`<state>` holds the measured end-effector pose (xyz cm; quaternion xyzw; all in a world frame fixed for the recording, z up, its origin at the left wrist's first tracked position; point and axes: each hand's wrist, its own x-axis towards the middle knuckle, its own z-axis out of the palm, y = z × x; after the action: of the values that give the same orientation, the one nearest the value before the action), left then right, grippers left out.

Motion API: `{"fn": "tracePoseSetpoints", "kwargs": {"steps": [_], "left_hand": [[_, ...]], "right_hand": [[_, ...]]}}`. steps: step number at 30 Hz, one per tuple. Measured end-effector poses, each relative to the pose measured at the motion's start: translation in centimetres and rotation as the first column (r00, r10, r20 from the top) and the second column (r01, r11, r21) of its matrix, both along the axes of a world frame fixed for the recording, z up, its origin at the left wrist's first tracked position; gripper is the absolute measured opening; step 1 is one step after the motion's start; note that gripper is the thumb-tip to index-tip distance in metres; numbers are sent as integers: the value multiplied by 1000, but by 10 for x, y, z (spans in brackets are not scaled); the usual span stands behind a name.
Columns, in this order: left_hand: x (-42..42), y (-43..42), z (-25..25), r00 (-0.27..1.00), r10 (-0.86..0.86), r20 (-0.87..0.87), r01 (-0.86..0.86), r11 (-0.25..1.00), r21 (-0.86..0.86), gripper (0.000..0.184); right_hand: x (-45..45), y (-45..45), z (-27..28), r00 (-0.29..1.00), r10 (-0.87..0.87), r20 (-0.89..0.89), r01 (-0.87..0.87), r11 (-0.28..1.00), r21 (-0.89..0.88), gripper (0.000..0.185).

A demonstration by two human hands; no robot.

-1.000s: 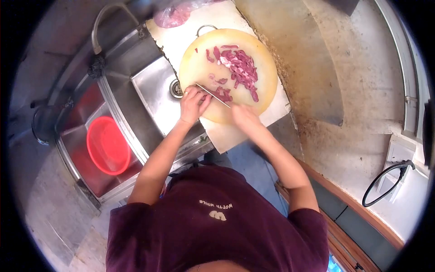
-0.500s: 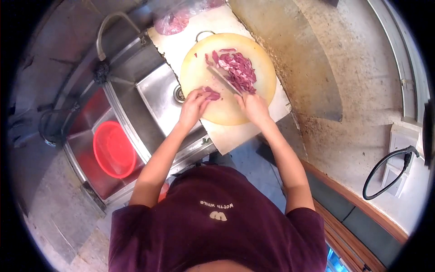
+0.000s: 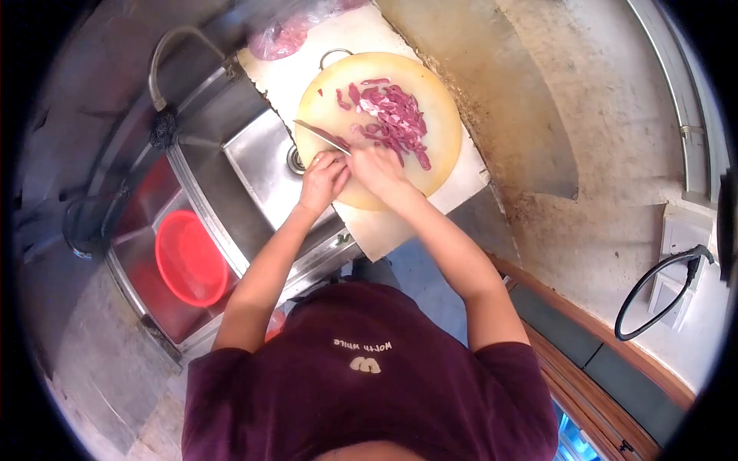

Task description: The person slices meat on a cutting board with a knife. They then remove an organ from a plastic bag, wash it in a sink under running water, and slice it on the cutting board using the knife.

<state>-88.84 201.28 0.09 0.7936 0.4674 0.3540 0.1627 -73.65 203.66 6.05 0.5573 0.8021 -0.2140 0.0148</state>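
A round yellowish cutting board [image 3: 430,165] carries a heap of sliced red meat [image 3: 400,115] on its upper right part. My right hand [image 3: 375,170] is closed round the handle of a knife [image 3: 321,134], whose blade points up and to the left across the board. Just left of it, my left hand [image 3: 324,183] rests at the board's lower left edge with its fingers bent together. What my left fingers press on is mostly hidden; a bit of meat shows by the blade.
Left of the board lies a steel sink [image 3: 261,165] with a curved faucet [image 3: 159,69]. A red basin [image 3: 191,258] sits in the left basin of the sink. Behind the board is a plastic bag of meat [image 3: 280,40]. A black cable [image 3: 626,307] hangs at the right.
The knife went right to the meat heap, then came back left beside my left hand. The small meat portion near my left fingers is now mostly covered, and more slices lie below the heap.
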Motion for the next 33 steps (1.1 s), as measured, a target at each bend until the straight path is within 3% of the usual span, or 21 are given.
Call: {"fn": "tracePoseSetpoints", "kwargs": {"steps": [3,4,6,9,10,12,14,17,18,20,22,25,27,29,32,33], "left_hand": [[3,-1,12,998,-11,56,9,999,32,17],[3,0,12,998,-6,70,4,1000,30,16],[5,0,8,994,16,108,-18,1000,20,15],[1,-1,7,998,31,46,-30,999,-28,15],[4,-1,6,996,44,82,-46,998,30,14],[4,0,5,999,41,35,-40,999,-32,16],[1,-3,3,1000,27,-15,-29,992,-120,17],[6,-2,14,996,33,81,-34,999,17,16],[6,-1,11,997,27,67,-30,999,42,14],[6,-1,6,994,64,90,-67,997,26,15],[5,-4,7,993,77,91,-76,997,-7,15],[5,-4,7,992,96,77,-95,995,-20,16],[2,-6,0,995,79,67,-75,995,-67,16],[4,-2,2,995,69,77,-65,996,-54,17],[6,-3,13,993,29,114,-31,999,12,16],[6,-3,14,993,46,108,-48,999,18,16]], "right_hand": [[7,17,12,979,-160,-127,146,983,-112,31],[18,6,13,956,-202,-214,197,979,-46,35],[42,-31,30,989,-145,-20,145,989,-12,30],[52,-66,46,987,-120,107,126,990,-60,24],[48,-60,38,995,-86,58,88,996,-26,22],[24,-33,10,999,-22,-39,23,999,46,19],[-7,4,-3,1000,16,-20,-16,1000,1,34],[1,17,9,975,-168,-143,163,986,-43,36],[13,7,16,963,-150,-224,165,985,49,39],[38,-19,29,991,-132,-4,131,989,-74,40],[55,-52,44,993,-117,26,119,989,-93,39],[51,-62,29,990,-143,11,143,988,-57,31],[24,-34,-4,995,-32,-99,38,997,65,27],[-12,2,7,994,-93,-53,94,995,14,31],[4,19,10,978,-160,-131,147,984,-98,37],[12,13,15,978,-168,-124,163,985,-54,38]]}}
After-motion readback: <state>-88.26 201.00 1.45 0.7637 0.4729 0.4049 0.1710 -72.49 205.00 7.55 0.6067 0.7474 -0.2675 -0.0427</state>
